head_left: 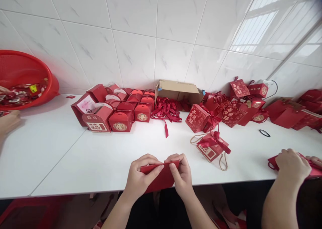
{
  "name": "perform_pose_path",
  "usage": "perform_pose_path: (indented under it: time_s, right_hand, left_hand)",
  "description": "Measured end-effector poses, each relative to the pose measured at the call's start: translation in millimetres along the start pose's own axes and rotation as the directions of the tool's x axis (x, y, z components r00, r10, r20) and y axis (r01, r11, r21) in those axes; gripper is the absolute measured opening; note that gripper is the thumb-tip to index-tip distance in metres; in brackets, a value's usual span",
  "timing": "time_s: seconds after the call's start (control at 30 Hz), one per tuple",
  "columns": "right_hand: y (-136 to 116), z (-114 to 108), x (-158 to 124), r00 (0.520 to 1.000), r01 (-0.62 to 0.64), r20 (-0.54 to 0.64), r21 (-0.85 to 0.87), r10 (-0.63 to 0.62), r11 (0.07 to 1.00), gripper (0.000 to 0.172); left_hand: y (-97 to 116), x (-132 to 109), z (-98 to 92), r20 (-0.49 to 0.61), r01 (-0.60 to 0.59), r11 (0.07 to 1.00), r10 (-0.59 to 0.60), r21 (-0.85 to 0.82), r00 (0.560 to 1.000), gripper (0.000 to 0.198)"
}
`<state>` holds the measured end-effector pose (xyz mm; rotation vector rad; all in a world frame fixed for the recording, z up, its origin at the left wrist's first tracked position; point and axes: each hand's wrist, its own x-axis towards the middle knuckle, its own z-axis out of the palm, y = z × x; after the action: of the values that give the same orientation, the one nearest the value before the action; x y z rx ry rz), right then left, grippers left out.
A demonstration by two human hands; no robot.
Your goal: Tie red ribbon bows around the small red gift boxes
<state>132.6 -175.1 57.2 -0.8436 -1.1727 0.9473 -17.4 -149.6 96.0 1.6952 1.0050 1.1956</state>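
Note:
Between my two hands is a plain red gift box [162,179], held just over the table's front edge. My left hand [144,175] grips its left side, thumb on the near face and fingers behind the upper edge. On the other side my right hand [179,172] pinches the upper right edge in the same way. The box's lower part and far side are hidden. Beyond my right hand stands a finished-looking red box with a ribbon bow [213,145] and rope handles, tilted on the table.
Several red gift boxes [121,121] stand at the back left. Red ribbons [167,110] spill from a cardboard box [179,86]. More boxes [198,117] crowd the back right near a black hair tie [264,133]. A red basket [51,84] and co-workers' hands [293,163] flank me.

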Motion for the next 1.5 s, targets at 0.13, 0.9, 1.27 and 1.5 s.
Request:
perform_pose_path:
  time_s: [0.13,0.9,1.27,1.5]
  right_hand:
    - [0.3,0.4,0.4,1.0,-0.003,-0.006,0.001,0.003,1.0,0.003]
    - [0.0,5.1,1.3,0.999,0.006,-0.051,0.049,-0.003,0.999,0.01]
    - [-2.3,-1.7,1.9,0.999,-0.038,-0.017,-0.031,0.037,0.999,0.012]
    - [28.0,-68.8,1.3,0.967,-0.046,-0.254,-0.245,-0.018,0.968,0.033]
  left_hand:
    - [-1.9,1.3,0.6,0.004,-0.013,1.0,0.013,0.005,1.0,0.005]
    - [-2.7,-0.2,1.3,-0.021,-0.005,1.0,0.005,0.006,1.0,0.005]
    - [-4.1,-1.3,3.9,-0.06,0.024,0.999,-0.026,-0.045,0.998,0.004]
    - [-3.9,-0.4,5.1,-0.094,0.055,0.998,-0.057,-0.025,0.994,0.003]
